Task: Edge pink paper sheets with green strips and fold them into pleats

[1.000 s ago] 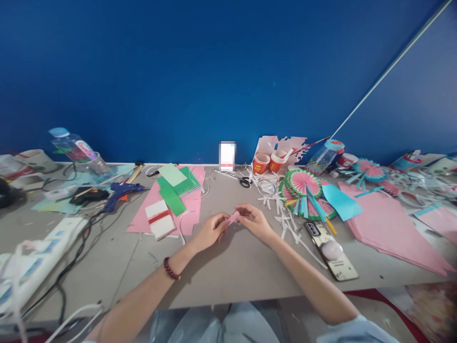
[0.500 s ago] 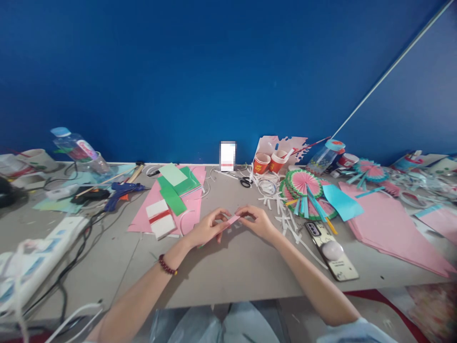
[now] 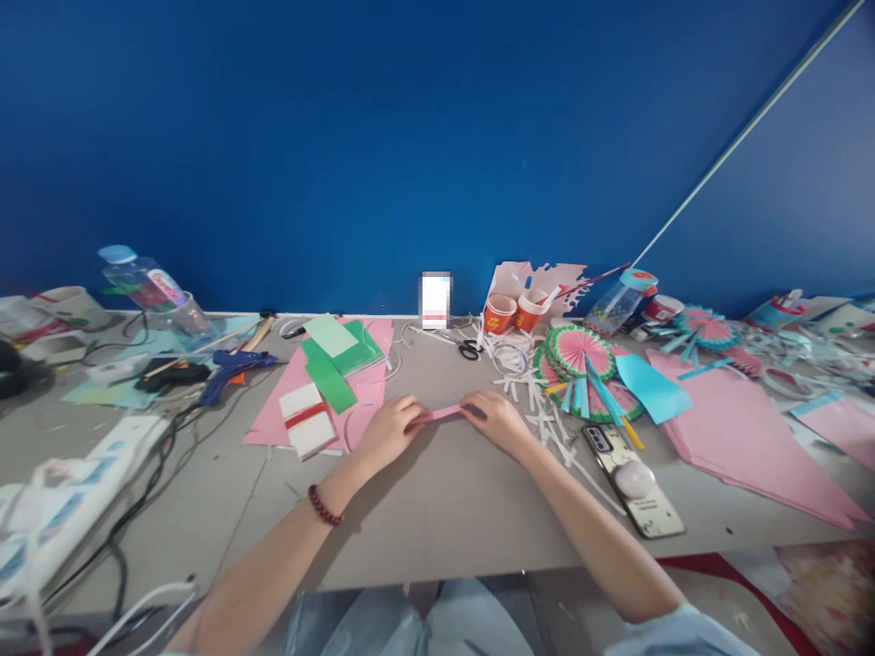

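Note:
A narrow pink paper strip (image 3: pixel 446 413) stretches between my two hands, a little above the grey table. My left hand (image 3: pixel 391 433) pinches its left end, with the fingers closed over it. At the other end, my right hand (image 3: pixel 498 421) grips the strip between thumb and fingers. Both ends of the strip are hidden by the fingers. Left of my left hand lie pink sheets (image 3: pixel 369 405) with green paper (image 3: pixel 332 383) and a white block with a red band (image 3: pixel 307 419) on top.
Right of my hands lie white paper scraps (image 3: pixel 543 415), a pink-and-green paper fan (image 3: pixel 581 353), a phone (image 3: pixel 635 483) and pink sheets (image 3: pixel 745 437). Scissors (image 3: pixel 469 350) and red paper cups (image 3: pixel 500 314) stand at the back. Leftward are a blue glue gun (image 3: pixel 229 369) and a power strip (image 3: pixel 88 492).
My hands have drawn slightly apart, and more of the pink strip shows between them. My left fingers have closed further around its end, and the strip lies more level.

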{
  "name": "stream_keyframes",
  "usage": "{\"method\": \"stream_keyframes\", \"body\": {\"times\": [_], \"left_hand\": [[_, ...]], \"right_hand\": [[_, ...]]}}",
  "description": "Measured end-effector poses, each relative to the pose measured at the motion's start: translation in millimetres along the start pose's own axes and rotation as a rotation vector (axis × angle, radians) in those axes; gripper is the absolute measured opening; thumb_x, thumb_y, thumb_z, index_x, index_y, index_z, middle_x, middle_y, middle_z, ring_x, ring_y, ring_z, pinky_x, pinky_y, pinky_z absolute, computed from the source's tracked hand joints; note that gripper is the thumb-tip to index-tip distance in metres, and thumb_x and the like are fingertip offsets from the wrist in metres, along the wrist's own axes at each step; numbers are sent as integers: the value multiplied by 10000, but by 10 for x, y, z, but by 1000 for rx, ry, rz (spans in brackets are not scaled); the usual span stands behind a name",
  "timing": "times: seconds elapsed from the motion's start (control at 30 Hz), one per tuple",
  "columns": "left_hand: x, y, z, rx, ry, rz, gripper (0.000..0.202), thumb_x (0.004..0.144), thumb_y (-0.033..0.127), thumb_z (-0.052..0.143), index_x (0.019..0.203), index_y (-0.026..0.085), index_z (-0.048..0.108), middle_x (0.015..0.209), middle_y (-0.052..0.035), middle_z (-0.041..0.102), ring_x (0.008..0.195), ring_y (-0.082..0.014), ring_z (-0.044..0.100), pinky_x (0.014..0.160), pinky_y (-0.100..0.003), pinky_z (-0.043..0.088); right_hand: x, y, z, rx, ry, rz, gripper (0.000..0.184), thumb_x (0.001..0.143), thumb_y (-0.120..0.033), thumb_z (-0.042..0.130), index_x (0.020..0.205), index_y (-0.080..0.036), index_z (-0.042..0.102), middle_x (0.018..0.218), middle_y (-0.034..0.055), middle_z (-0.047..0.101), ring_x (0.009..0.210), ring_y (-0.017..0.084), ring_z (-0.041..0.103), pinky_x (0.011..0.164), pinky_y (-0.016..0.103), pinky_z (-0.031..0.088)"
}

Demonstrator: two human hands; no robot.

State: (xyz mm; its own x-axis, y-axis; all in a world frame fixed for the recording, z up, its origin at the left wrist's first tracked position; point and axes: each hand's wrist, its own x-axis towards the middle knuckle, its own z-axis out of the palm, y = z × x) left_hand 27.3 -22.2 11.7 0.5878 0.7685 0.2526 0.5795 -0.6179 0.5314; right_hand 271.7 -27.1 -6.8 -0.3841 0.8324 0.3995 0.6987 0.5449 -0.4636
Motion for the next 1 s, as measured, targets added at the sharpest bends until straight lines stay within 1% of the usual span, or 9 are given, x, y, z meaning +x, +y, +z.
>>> {"method": "stream_keyframes", "body": {"times": [0.13,0.23,0.4,0.5,0.63,0.77,0.87,0.93,1.0], "left_hand": [[12,-45,110,306,85,91,225,930,168,434,1023,187,638,952,-73,587,926,-203,533,816,-350,451],[23,-94,156,403,84,95,245,929,140,417,1047,180,628,980,-80,575,935,-212,529,811,-360,450],[14,-90,158,443,-4,94,246,887,94,446,1061,145,612,976,-92,578,952,-232,540,806,-368,459],[4,-14,164,451,-28,66,255,872,92,440,1056,142,609,987,-105,574,963,-239,540,813,-378,461],[0,86,178,456,-80,22,251,862,104,441,1052,128,604,973,-110,573,947,-233,545,782,-357,471],[-12,140,173,469,-76,0,285,885,136,435,1132,140,579,972,-108,572,933,-235,543,721,-336,474],[-23,176,167,499,-86,0,313,893,135,437,1181,162,557,968,-106,566,912,-236,541,668,-317,466],[-11,203,164,528,-101,0,310,898,124,421,1173,157,560,980,-116,560,919,-242,541,666,-321,467],[31,232,158,544,-134,-10,289,897,97,399,1112,142,586,990,-122,559,907,-238,552,683,-327,470]], "right_hand": [[12,13,-4,-139,11,-26,150,915,-229,499,881,-201,642,850,71,685,815,188,614,766,302,451],[13,31,-4,-201,18,-7,160,920,-216,487,880,-195,641,840,72,678,815,189,606,763,303,444],[10,55,18,-179,-12,-10,148,907,-172,506,838,-190,636,834,57,673,825,184,594,774,292,446],[6,47,32,-192,-22,-15,155,902,-150,502,836,-189,637,846,61,661,841,187,581,787,295,450],[-2,25,35,-273,-41,-57,154,894,-134,499,860,-182,641,893,80,646,866,202,563,806,317,457],[0,30,34,-331,-80,-108,166,898,-135,492,905,-190,648,910,81,645,870,208,567,807,323,463],[9,46,34,-335,-95,-103,166,909,-154,491,895,-187,653,868,79,655,847,208,581,784,317,463],[17,51,33,-317,-94,-88,155,909,-167,503,882,-178,655,853,81,661,840,208,589,779,316,462],[25,51,30,-292,-90,-72,142,905,-177,519,877,-173,658,852,81,669,841,207,597,782,316,463]]}}
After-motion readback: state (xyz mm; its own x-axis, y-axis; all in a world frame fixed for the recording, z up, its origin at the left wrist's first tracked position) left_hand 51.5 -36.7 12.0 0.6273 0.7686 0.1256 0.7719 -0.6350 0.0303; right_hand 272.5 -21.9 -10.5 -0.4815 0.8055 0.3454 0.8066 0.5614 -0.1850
